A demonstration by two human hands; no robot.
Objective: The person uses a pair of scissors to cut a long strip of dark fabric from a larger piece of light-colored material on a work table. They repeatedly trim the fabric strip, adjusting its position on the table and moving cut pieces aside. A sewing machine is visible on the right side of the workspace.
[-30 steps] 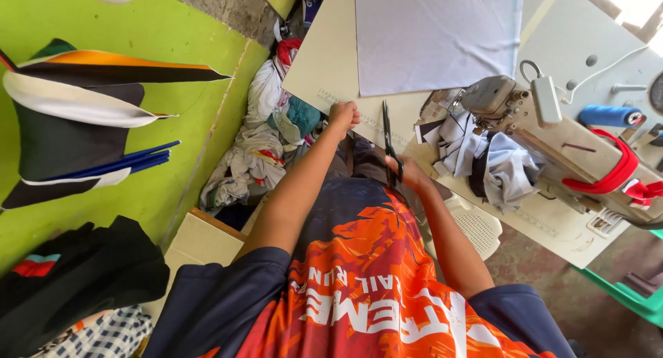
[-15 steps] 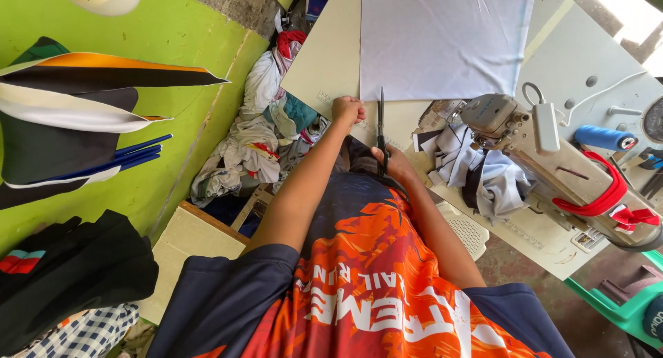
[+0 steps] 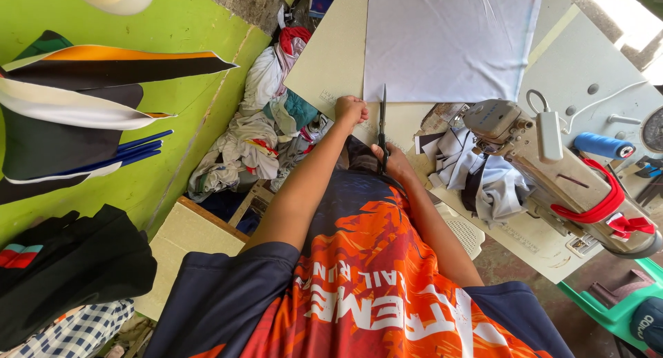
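Two hands work at the near edge of the desk (image 3: 324, 68). The right hand (image 3: 399, 163) has its fingers curled through the handles of a pair of scissors (image 3: 382, 126), blades pointing away toward the white fabric (image 3: 449, 40); whether the blades are parted I cannot tell. The left hand (image 3: 350, 110) is balled into a loose fist, knuckles pressing the desk just beside the blades. That fabric looks thin, soft and slippery, lying flat across the far part of the desk; it likely needs a flat palm near the cut line. A sewing machine (image 3: 552, 164) stands toward the right edge.
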